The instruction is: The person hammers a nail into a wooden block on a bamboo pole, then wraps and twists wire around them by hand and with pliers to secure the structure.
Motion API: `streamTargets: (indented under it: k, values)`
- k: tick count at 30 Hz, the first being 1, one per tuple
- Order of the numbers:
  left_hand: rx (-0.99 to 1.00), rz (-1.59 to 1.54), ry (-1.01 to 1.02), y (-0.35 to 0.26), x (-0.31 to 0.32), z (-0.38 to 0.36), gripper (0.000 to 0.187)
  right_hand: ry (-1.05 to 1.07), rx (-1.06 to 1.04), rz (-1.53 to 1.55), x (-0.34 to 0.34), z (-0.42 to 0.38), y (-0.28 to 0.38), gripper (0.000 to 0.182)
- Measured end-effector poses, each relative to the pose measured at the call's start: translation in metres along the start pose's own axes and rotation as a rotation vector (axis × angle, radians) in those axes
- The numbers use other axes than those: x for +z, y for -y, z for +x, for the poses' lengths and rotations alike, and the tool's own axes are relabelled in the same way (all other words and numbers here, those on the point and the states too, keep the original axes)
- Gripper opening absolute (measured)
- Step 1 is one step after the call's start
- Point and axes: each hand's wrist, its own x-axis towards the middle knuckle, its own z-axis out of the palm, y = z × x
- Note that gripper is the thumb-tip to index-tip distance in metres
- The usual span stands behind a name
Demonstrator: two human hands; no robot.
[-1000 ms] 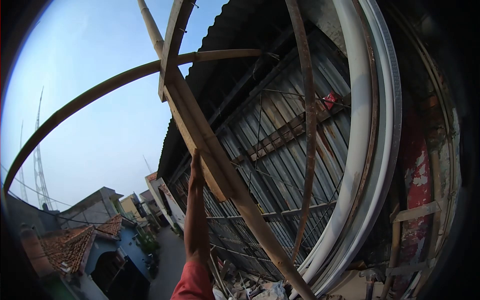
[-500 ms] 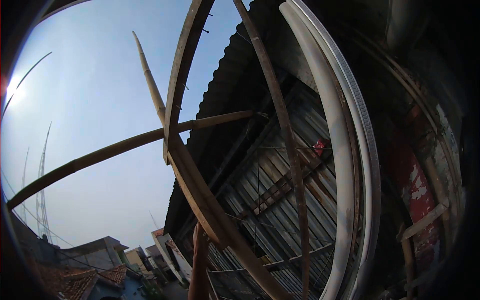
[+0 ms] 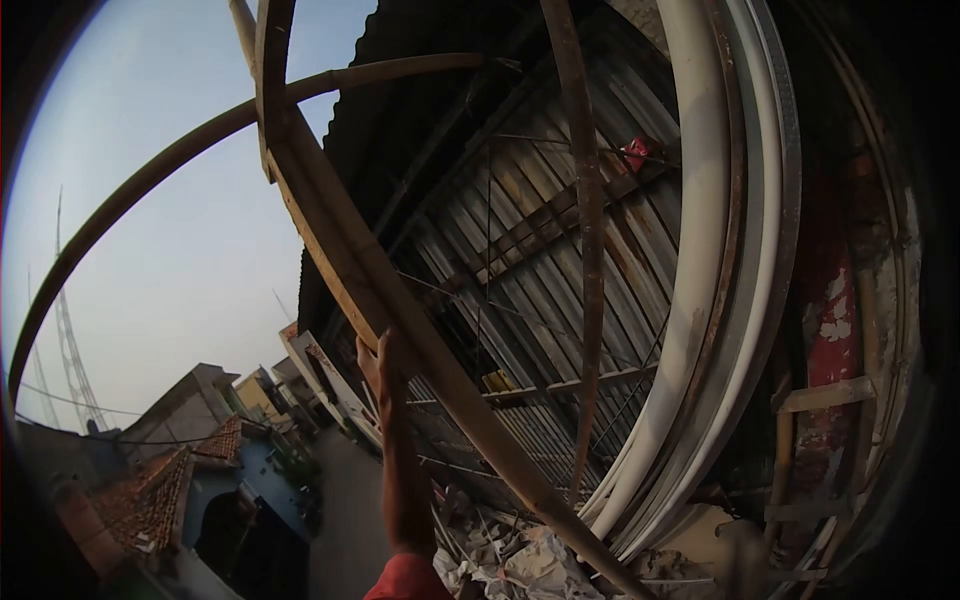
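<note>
My left hand (image 3: 380, 362) reaches up from the bottom of the view, its bare forearm coming out of a red sleeve (image 3: 408, 580). The fingers close on the lower end of a wooden beam (image 3: 318, 220), which lies slantwise along a long bamboo pole (image 3: 490, 435). Near its upper end the beam meets an upright length of wood (image 3: 272, 70). A curved-looking bamboo crosspiece (image 3: 190, 138) crosses there as well. Part of my grip is hidden behind the wood. I do not see my right hand.
White pipes (image 3: 690, 260) and a thin rusty bar (image 3: 588, 230) stand on the right. A corrugated metal wall (image 3: 530, 260) rises behind. Crumpled sacks (image 3: 530, 560) lie below. Tiled roofs (image 3: 150, 490) and a lattice tower (image 3: 70, 340) are at left.
The view has tipped downward, so the beam and bamboo sit higher and farther left. More of my forearm, the sleeve and the sacks now show. My hand stays at the beam's lower end.
</note>
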Motion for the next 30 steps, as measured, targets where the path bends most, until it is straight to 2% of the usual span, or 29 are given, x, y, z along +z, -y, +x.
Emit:
streamTargets:
  k: [1, 3, 7, 15, 19, 20, 22, 24, 30]
  values:
    - [-0.026, -0.003, 0.013, -0.007, 0.002, -0.004, 0.057, -0.011, 0.008, 0.055, -0.007, 0.000, 0.003, 0.042]
    - [-0.018, -0.028, 0.023, 0.000, 0.000, 0.000, 0.058, 0.072, 0.046, -0.104, -0.017, 0.001, 0.004, 0.045]
    - [-0.003, -0.041, 0.008, -0.008, 0.005, 0.000, 0.058, 0.058, -0.023, -0.062, -0.015, 0.008, -0.004, 0.043]
    - [-0.021, -0.036, 0.033, -0.005, -0.001, -0.001, 0.055, 0.128, 0.021, -0.142, -0.013, 0.006, -0.013, 0.044]
    - [-0.141, -0.138, 0.120, -0.002, -0.011, 0.007, 0.052, 0.138, -0.065, -0.213, -0.010, 0.000, -0.003, 0.040]
    - [-0.126, -0.123, 0.187, -0.005, -0.014, 0.009, 0.052, 0.129, -0.109, -0.219, -0.009, 0.000, -0.003, 0.040]
    - [-0.123, -0.144, 0.182, 0.000, -0.015, 0.009, 0.052, 0.124, -0.152, -0.233, -0.007, -0.005, 0.004, 0.041]
    - [-0.122, -0.165, 0.180, 0.002, -0.016, 0.009, 0.053, 0.141, -0.068, -0.293, -0.005, -0.007, 0.020, 0.040]
    - [-0.117, -0.181, 0.234, 0.001, -0.019, 0.012, 0.053, 0.134, -0.177, -0.249, 0.001, -0.003, 0.001, 0.041]
